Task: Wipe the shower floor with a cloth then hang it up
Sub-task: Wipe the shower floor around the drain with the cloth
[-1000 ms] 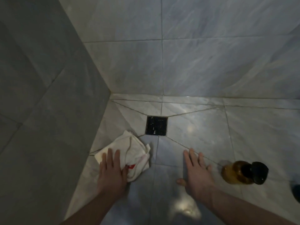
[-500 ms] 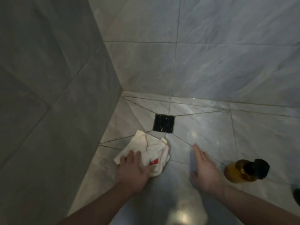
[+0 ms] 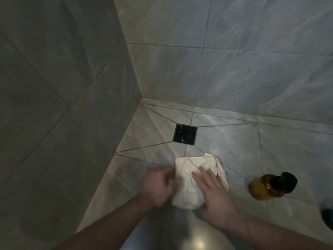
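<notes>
Grey marble walls [image 3: 252, 69] fill the upper frame and meet the floor [image 3: 225, 141] in a corner left of centre. A white cloth [image 3: 196, 170] lies crumpled on the floor at lower centre, just below the black square drain [image 3: 185, 134]. The right hand [image 3: 214, 193] lies flat on the cloth's right part, fingers straight. The left hand [image 3: 156, 186] is blurred at the cloth's left edge, fingers curled; whether it grips the cloth cannot be told. An amber bottle [image 3: 264, 188] with a black cap lies at the right, apart from the cloth.
</notes>
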